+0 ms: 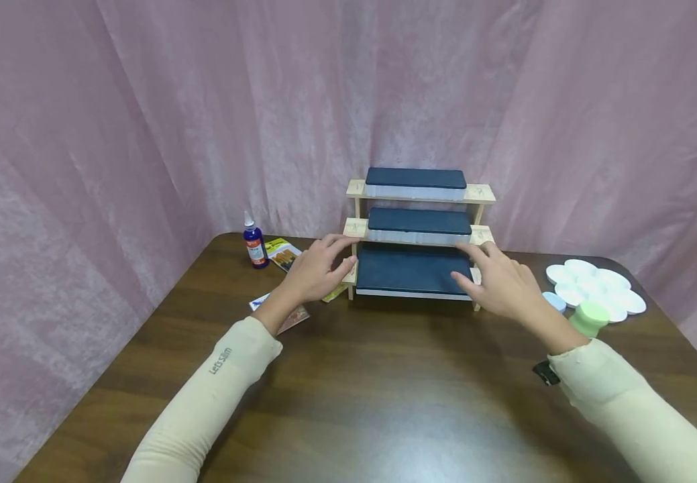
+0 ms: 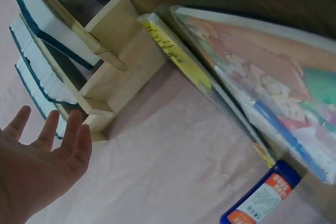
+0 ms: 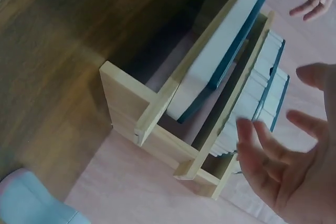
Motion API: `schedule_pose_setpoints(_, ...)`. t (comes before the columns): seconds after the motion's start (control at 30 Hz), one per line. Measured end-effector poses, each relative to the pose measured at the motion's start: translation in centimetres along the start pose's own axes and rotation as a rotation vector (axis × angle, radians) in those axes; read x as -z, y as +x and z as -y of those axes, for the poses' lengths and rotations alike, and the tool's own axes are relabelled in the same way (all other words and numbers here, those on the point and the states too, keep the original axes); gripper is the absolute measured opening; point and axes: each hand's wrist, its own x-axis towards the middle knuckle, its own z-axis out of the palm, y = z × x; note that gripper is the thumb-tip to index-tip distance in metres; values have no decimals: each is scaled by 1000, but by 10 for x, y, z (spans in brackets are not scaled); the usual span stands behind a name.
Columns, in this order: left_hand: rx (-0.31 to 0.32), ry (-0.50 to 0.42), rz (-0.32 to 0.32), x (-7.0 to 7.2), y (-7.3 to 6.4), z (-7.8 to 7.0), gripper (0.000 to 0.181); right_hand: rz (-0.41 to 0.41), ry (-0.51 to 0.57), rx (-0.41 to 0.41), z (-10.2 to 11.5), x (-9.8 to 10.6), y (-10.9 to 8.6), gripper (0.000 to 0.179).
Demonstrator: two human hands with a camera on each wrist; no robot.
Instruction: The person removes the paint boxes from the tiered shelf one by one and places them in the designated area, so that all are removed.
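A pale wooden three-tier stand (image 1: 355,228) stands at the back of the table. Each tier bears a white box with a dark blue lid: a top box (image 1: 416,178), a middle box (image 1: 419,220) and a wider bottom box (image 1: 414,270). My left hand (image 1: 316,270) hovers by the stand's left side, fingers spread toward the middle tier. On the other side, my right hand (image 1: 501,282) reaches toward the same tier, thumb apart from the fingers. In the right wrist view, air shows between the thumb and fingers of the right hand (image 3: 286,169). Neither hand holds anything.
Left of the stand are a blue bottle (image 1: 254,245) with a white nozzle, a yellow packet (image 1: 280,251) and a flat illustrated packet (image 1: 295,318). A white flower-shaped palette (image 1: 596,288), a green-topped container (image 1: 590,318) and a light blue round thing (image 1: 554,301) lie at right.
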Motion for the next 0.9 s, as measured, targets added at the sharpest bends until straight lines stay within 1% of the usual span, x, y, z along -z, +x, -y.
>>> schedule_pose_setpoints(0.1,57,-70,40,1,-1,4,46,95,18,-22,-2,3,0,56)
schedule_pose_setpoints(0.17,86,-122,40,2,-1,7,44,131,24,-32,-4,4,1,56)
schedule_pose_setpoints(0.27,112,-191,45,2,0,10,40,182,46,-62,-9,5,-1,57)
schedule_pose_setpoints(0.37,129,-230,77,1,1,11,40,218,79,-100,-15,6,-6,58)
schedule_pose_setpoints(0.53,172,-230,132,-5,4,16,39,261,183,-126,-24,-1,-15,60)
schedule_pose_setpoints(0.73,160,-212,170,-15,11,26,37,297,348,-147,-32,-8,-23,62)
schedule_pose_setpoints(0.9,166,-227,195,-17,9,32,34,306,465,-184,-33,-11,-22,62)
